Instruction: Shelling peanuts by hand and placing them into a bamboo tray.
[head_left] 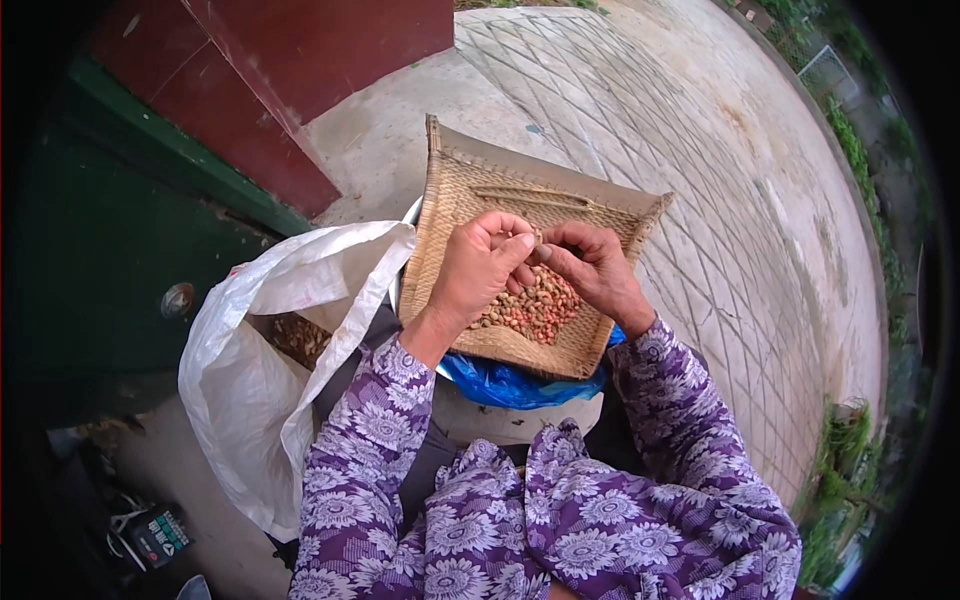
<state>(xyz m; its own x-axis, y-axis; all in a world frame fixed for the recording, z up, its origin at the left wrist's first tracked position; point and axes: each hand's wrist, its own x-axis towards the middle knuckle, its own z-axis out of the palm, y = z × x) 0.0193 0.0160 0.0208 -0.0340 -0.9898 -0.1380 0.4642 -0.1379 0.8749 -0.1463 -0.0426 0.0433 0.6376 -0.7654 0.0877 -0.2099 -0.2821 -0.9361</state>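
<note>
Both hands meet above a woven tray (580, 182) on my lap, their fingertips pinched together. My left hand (482, 265) is closed, thumb and forefinger on a small tan peanut (537, 238). From the other side, my right hand (600, 278) is closed with its thumb and fingers on the same peanut, which the fingers largely cover. Below them, a heap of reddish peanut kernels (545, 310) mixed with tan, unshelled-looking ones lies in the tray's near part. A thin split-bamboo stick (530, 196) lies across the tray's far part.
To the left, an open white woven sack (235, 400) holds brownish pieces, perhaps shells. Blue plastic (515, 385) sticks out beneath the tray's near edge. A dark green door (100, 260) and red panel (370, 50) stand at the left; a dark box (155, 535) sits lower left.
</note>
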